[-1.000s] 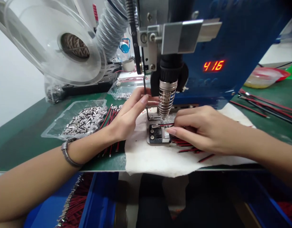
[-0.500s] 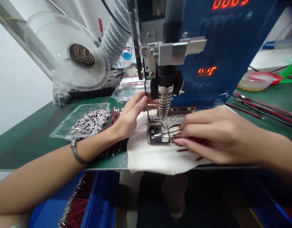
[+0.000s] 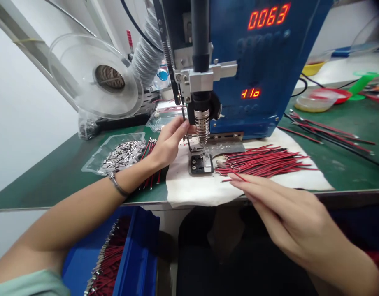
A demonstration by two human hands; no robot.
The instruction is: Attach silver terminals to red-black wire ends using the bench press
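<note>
In my right hand [image 3: 288,209], a short red wire [image 3: 235,173] is pinched between thumb and fingers. A pale metal piece shows at its left end, pointing at the small black fixture [image 3: 197,164] with its silver block. Just beyond those fingertips lies a heap of red and black wires [image 3: 266,161] on a white cloth [image 3: 189,193]. My left hand [image 3: 167,144] is closed beside the thin bent metal tube [image 3: 183,117] of the machine, its thumb touching it; the other fingertips are hidden behind. Directly above the fixture stands the spring-wrapped tip [image 3: 202,127].
The blue machine [image 3: 254,70] with red digits rises behind. A clear tray [image 3: 93,162] of small metal parts stands left, near more wires [image 3: 149,172]. Below the table edge, a blue bin [image 3: 130,255] holds finished-looking wire bundles. A clear spool [image 3: 75,78] hangs upper left.
My right hand has moved from over the wire heap down towards the table edge, now with one red wire in it. The view has shifted slightly; my left hand stays by the tube.
</note>
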